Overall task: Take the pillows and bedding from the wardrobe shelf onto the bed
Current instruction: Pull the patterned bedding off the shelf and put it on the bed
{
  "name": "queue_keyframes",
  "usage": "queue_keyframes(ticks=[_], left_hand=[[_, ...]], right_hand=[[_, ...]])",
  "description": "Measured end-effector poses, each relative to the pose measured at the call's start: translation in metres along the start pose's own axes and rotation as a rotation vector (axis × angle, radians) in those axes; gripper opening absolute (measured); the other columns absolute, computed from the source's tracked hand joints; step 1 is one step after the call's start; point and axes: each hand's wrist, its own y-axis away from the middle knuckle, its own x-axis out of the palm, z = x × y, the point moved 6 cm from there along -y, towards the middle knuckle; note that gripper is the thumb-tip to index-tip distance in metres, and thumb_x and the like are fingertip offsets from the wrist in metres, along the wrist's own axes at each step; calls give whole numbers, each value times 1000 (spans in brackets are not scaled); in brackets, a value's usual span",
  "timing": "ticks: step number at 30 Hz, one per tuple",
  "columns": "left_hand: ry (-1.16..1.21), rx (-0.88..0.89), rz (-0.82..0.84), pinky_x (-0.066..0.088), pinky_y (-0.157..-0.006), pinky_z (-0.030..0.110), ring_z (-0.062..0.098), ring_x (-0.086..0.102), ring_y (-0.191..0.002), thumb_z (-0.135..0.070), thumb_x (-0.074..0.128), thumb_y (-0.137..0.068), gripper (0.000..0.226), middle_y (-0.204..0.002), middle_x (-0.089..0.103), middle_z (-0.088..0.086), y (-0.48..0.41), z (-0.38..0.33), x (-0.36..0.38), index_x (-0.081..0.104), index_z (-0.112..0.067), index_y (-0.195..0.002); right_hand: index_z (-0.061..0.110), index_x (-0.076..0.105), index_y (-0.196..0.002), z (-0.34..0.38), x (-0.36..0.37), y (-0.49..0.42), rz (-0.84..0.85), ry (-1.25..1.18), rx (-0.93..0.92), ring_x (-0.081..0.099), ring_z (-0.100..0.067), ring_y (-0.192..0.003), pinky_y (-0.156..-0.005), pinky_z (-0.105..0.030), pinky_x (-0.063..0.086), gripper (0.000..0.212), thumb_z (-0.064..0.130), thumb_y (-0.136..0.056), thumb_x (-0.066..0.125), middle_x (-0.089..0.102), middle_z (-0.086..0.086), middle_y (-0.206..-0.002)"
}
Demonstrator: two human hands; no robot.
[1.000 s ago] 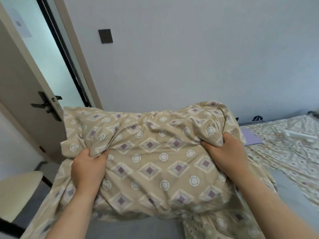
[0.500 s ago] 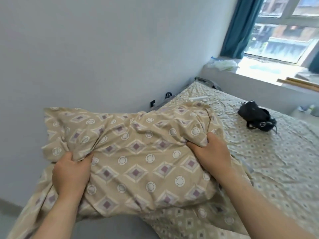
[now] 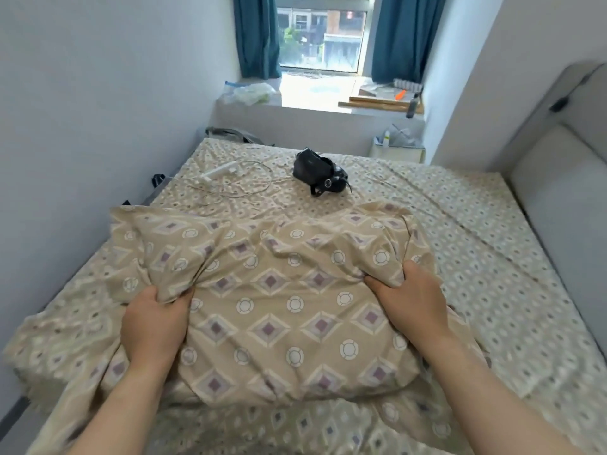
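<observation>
Looking down from my head, the pillow [image 3: 279, 310] is puffy and tan, with purple diamonds and white circles. My left hand [image 3: 152, 326] and right hand [image 3: 410, 300] each grip a bunch of its cloth. It is over the near end of the bed [image 3: 492, 257]. My fingertips hide in the folds. I cannot tell if the pillow touches the bed.
</observation>
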Motion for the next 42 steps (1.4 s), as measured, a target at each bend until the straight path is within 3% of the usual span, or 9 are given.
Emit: queue_keyframes(ticks=[6,12,18,27,32,38,42], left_hand=[[0,39,83,33,-49,32,21,51,-55,-54,63,-73,40,-57,56,-1,72,-66,103,54,-18,-60],[-38,-31,201,46,-56,38,24,57,-60,-56,62,-75,39,-61,62,0,148,-98,224,58,-18,-63],[-89,-79,350,47,-59,36,20,58,-62,-55,62,-72,35,-63,63,-5,201,-97,319,59,-21,-64],[-105,-68,501,43,-53,32,18,56,-58,-55,62,-72,37,-59,61,-4,233,-44,452,56,-19,-63],[-107,-32,470,37,-48,30,18,55,-54,-58,60,-74,43,-55,58,-4,227,-15,507,53,-19,-59],[-167,28,456,43,-54,36,21,56,-58,-66,55,-75,48,-59,60,-3,210,16,551,55,-20,-61],[-244,42,522,45,-59,39,24,56,-63,-72,50,-74,51,-68,62,0,214,43,567,58,-22,-67]], right_hand=[[29,51,-69,-131,-61,-24,-3,16,113,56,-10,-62,-54,-33,45,54,81,-61,61,59,13,-65],[27,50,-68,-262,-109,-46,16,55,223,56,-13,-60,-53,-34,45,53,78,-62,63,59,10,-63],[27,52,-68,-364,-123,-37,40,118,357,57,-14,-61,-57,-36,49,52,78,-61,62,61,9,-65],[24,50,-69,-479,-66,-29,46,170,456,57,-18,-61,-57,-37,50,58,81,-64,59,60,5,-65],[24,46,-70,-525,-18,-49,48,180,450,57,-21,-62,-59,-40,52,59,81,-66,59,59,3,-66],[24,51,-79,-561,41,-71,104,202,447,61,-28,-74,-69,-42,53,59,81,-65,57,63,1,-77],[20,60,-98,-578,64,-56,174,252,472,63,-33,-89,-78,-43,53,72,84,-65,53,69,-5,-95]])
